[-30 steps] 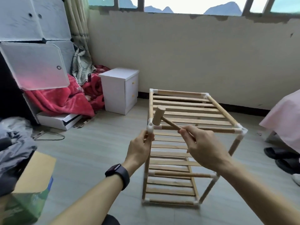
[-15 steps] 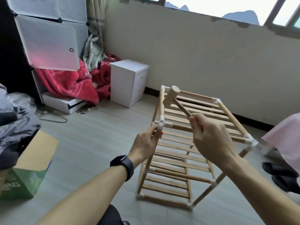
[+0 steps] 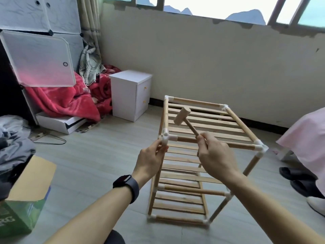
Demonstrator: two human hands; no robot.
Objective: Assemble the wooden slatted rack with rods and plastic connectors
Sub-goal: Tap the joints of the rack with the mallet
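Note:
The wooden slatted rack (image 3: 207,127) stands on the floor in front of me, with three slatted tiers joined by rods and white plastic connectors. My left hand (image 3: 149,161) grips the near left upright rod just under the top near-left connector (image 3: 166,137). My right hand (image 3: 214,155) grips the handle of a small wooden mallet (image 3: 182,116). The mallet head is raised above the top tier, up and right of that connector.
A white bedside cabinet (image 3: 131,95) stands left of the rack against the wall. A red blanket (image 3: 63,103) and white storage cubes fill the far left. A green cardboard box (image 3: 22,205) is near left. Dark slippers (image 3: 299,178) and pink fabric lie right.
The mallet head came up off the near-left connector and now hangs above the top slats. My left hand kept its grip on the upright. My view shifted slightly.

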